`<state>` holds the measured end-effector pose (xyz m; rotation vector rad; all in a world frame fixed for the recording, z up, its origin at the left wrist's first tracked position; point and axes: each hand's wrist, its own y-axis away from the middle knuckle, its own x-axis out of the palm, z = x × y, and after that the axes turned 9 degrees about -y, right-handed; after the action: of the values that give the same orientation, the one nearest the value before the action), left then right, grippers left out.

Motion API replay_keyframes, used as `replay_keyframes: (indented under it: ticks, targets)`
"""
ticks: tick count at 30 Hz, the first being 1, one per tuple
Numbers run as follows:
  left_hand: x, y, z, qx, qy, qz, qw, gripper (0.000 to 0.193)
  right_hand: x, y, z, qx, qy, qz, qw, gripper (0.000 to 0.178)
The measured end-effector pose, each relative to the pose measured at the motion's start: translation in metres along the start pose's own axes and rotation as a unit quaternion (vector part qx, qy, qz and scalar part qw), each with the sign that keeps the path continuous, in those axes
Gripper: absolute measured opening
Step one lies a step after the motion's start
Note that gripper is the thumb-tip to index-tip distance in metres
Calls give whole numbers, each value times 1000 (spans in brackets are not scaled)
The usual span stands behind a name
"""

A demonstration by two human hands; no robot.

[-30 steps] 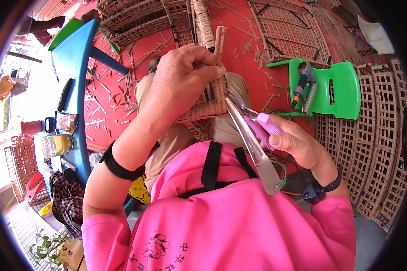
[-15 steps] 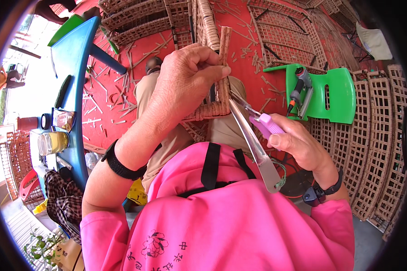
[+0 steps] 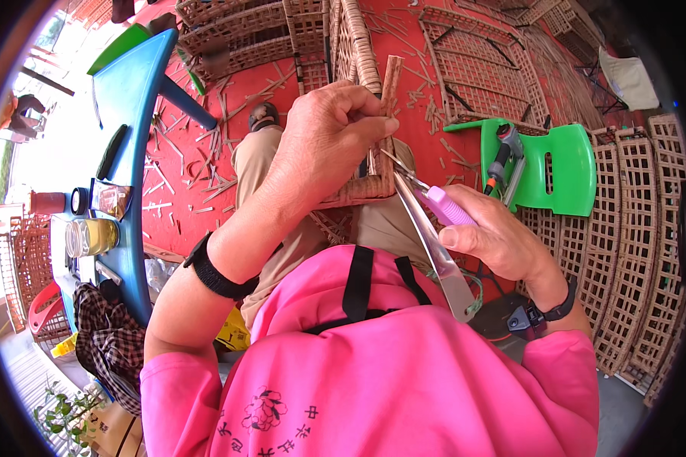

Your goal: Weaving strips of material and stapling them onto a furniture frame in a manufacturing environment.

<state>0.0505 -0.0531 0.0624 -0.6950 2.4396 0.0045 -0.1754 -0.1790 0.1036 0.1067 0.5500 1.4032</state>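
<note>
Left hand [image 3: 329, 128] and right hand [image 3: 501, 232] have drawn slightly closer: left pinches wicker strip [image 3: 392, 78], right grips purple-handled scissors [image 3: 443, 204]. Likely trimming; cut needs steady strip.

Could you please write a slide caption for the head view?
At a woven frame, the left hand pinches a brown strip while the right hand holds a purple-handled tool close by.
</note>
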Motion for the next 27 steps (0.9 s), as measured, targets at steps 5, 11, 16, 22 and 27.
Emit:
replay_keyframes:
  ticks: [5,11,16,22,27]
  targets:
    - [1,4,0,1,-5,-7,1000,17,6,0,1,-11,41,-4,999,78]
    - [4,4,-2,10,-17,-6,1000,18,1,0,5,1,81,-6,997,71]
    - [4,-3,6,5,-15,-11,1000,18,-4,-7,8,25,78,-19,996,67]
    - [-5,-3,1,0,26,-31,999,10,-6,-11,-4,-65,63,-35,995,57]
    - [2,2,-2,63,-2,-43,997,17,-5,-5,-15,-2,147,-5,989,70]
